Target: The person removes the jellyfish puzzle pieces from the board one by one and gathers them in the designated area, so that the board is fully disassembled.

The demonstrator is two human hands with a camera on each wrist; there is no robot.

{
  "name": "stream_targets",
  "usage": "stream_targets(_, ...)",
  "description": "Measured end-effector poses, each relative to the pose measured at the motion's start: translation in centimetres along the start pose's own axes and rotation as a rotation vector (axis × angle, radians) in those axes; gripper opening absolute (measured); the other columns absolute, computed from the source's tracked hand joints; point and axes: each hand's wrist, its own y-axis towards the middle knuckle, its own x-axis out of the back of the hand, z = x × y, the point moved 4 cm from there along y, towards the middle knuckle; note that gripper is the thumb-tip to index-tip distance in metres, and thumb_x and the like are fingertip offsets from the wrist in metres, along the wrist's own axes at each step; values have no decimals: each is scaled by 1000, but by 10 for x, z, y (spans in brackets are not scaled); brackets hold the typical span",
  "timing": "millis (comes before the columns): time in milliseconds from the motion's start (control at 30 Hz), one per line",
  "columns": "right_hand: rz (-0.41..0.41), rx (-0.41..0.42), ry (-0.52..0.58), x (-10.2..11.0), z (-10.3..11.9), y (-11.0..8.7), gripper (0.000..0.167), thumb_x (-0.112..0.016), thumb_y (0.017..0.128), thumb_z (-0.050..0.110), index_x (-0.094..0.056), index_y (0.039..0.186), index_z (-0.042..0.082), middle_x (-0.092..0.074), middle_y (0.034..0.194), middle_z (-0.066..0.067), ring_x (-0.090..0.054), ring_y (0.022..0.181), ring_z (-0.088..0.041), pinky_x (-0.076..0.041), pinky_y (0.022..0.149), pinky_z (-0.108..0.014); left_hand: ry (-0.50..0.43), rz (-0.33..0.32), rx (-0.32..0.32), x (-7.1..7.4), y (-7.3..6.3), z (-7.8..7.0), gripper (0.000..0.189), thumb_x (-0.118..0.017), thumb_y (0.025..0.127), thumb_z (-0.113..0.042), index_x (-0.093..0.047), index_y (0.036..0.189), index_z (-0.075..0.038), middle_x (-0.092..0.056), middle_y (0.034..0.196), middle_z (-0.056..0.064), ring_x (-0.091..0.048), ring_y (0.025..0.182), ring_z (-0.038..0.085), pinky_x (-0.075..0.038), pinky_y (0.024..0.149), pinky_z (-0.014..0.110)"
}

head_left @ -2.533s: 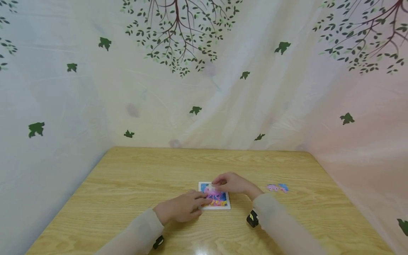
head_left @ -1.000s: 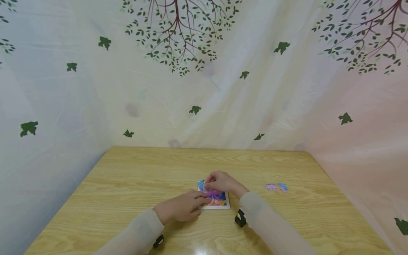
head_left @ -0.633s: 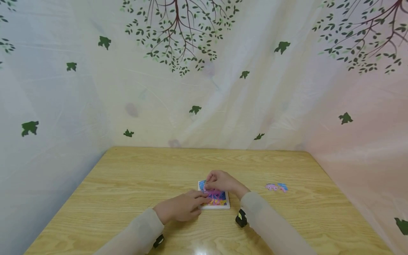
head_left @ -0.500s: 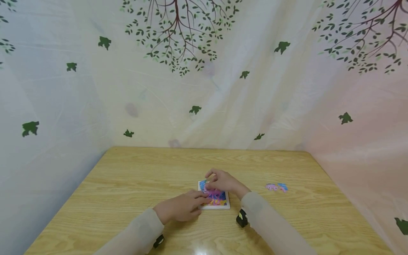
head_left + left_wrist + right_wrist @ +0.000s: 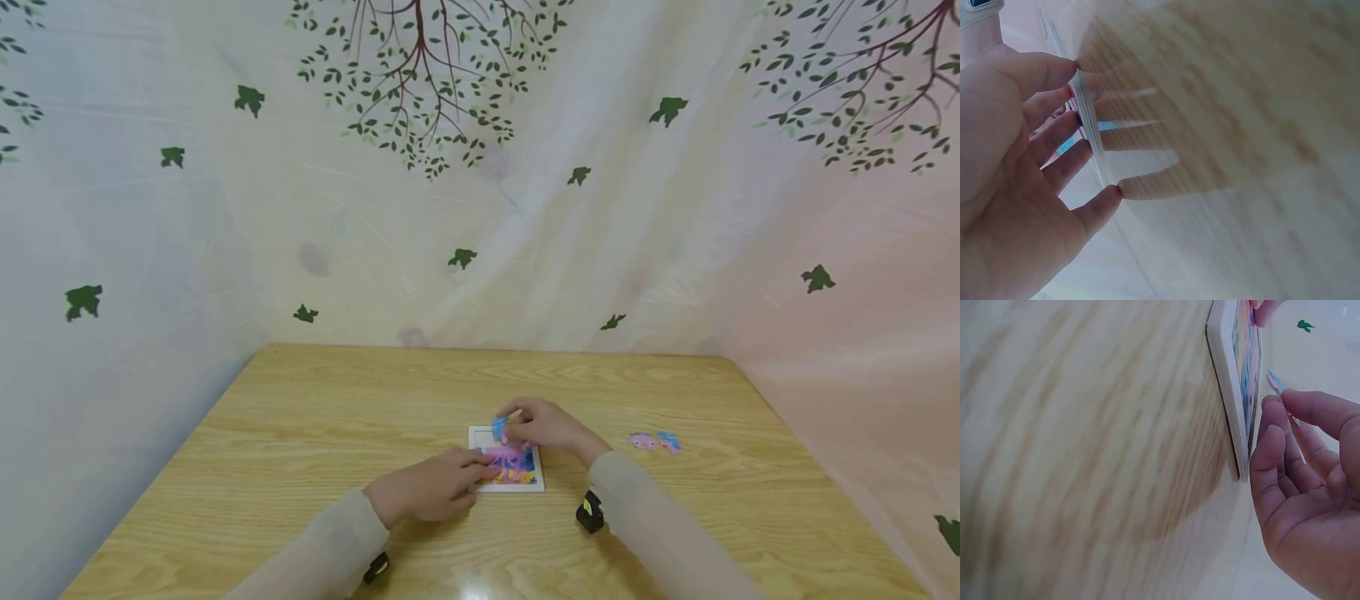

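A jigsaw puzzle in a white frame lies on the table, its picture pink and purple with blue and yellow. Several fingers of my left hand rest across its left side; in the left wrist view the thumb is by the frame's edge. Over the upper part of the frame, my right hand pinches a blue and pink puzzle piece between thumb and fingers. The right wrist view shows this piece edge-on, raised off the board. A pale bare patch shows at the board's upper left.
To the right of the frame, a pink puzzle piece with eyes and a blue and pink one lie on the wooden table. A pale curtain printed with leaves and branches surrounds the table's far side and both flanks.
The right hand has moved right, and the blue piece that was at the board's upper left is now lifted in its fingers, baring that corner. My left hand has stayed in place.
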Motion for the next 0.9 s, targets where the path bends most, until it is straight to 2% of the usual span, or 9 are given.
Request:
stream_targets(167, -12, -2, -16, 10, -5, -8, 25, -69, 101, 20, -69, 122, 7, -66, 90, -5, -61, 78, -15, -51, 67, -30, -19, 17, 38, 0, 1, 1, 48, -59, 106, -15, -52, 153, -9, -50, 154, 10, -48, 140, 28, -42, 117, 40)
stream_targets(433, -56, -10, -23, 30, -22, -25, 18, -70, 100, 20, -68, 109, 5, -63, 82, -1, -55, 70, -14, -46, 61, -26, -25, 27, 61, -3, 2, 2, 49, -58, 106, -16, -50, 155, -10, -48, 157, 10, -45, 143, 28, -39, 118, 40)
stream_targets(900, -52, -24, -10, 73, -48, -60, 21, -69, 100, 15, -65, 111, -3, -68, 90, -7, -61, 80, -16, -52, 65, -25, -2, 17, 29, -1, 0, 0, 49, -58, 105, -15, -51, 153, -8, -49, 156, 13, -46, 142, 30, -40, 118, 40)
